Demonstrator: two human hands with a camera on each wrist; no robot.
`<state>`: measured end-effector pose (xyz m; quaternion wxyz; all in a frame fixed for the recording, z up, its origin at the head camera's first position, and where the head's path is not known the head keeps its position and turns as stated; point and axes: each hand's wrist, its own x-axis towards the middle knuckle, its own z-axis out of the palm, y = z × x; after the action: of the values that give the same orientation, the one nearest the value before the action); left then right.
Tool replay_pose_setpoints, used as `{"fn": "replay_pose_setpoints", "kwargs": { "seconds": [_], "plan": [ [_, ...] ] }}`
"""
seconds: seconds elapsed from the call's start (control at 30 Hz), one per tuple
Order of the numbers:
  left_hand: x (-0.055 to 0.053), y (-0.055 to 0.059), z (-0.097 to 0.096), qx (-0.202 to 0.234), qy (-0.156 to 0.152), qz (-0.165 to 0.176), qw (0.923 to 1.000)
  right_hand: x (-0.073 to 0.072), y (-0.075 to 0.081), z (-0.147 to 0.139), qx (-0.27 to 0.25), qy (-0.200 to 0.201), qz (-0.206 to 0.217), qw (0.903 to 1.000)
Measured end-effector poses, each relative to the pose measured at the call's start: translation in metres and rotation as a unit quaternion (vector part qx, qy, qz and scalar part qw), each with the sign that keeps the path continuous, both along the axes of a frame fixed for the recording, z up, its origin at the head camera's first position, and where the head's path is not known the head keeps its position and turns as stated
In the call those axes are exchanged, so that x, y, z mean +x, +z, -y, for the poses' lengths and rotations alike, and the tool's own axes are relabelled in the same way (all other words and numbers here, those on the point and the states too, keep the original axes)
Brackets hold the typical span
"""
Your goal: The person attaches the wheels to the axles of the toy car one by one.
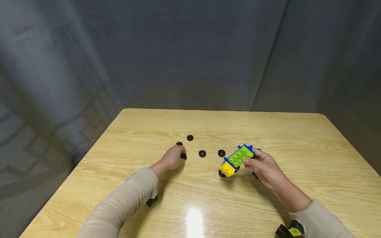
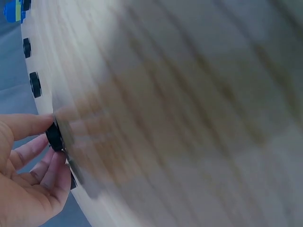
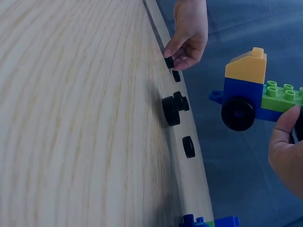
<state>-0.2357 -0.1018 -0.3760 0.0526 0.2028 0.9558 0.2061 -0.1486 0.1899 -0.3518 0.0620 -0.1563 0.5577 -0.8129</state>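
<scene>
My left hand pinches a small black toy wheel at the tabletop. In the left wrist view, thumb and fingers grip that wheel by its rim. My right hand holds a toy car of building blocks up above the table, thumb against its green studded brick. A yellow sloped brick tops the blue base at one end. A black wheel is mounted below it. Part of the car's other end is hidden by my right fingers.
Several loose black wheels lie on the wooden table, among them a far one, a middle one and one nearer the car. More blue and green block pieces lie on the table, partly hidden behind my right hand in the head view.
</scene>
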Motion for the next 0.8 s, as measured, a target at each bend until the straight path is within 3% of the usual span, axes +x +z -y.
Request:
{"fn": "replay_pose_setpoints", "kwargs": {
  "seconds": [0.2,0.33,0.5,0.8],
  "plan": [
    [0.001,-0.001,-0.002,0.031,0.006,0.015,0.9994,0.0,-0.001,0.0,0.006,-0.019,-0.019,0.9996],
    [0.001,0.004,-0.006,0.077,0.01,0.024,0.9967,-0.001,-0.001,0.0,0.005,-0.042,-0.016,0.999],
    [0.004,0.014,-0.011,0.129,0.004,0.001,0.9916,0.0,0.0,-0.001,-0.006,-0.059,-0.012,0.9982],
    [0.015,0.028,-0.017,0.175,0.004,-0.017,0.9843,-0.001,0.001,-0.001,-0.028,-0.041,-0.003,0.9988]
  ]
}}
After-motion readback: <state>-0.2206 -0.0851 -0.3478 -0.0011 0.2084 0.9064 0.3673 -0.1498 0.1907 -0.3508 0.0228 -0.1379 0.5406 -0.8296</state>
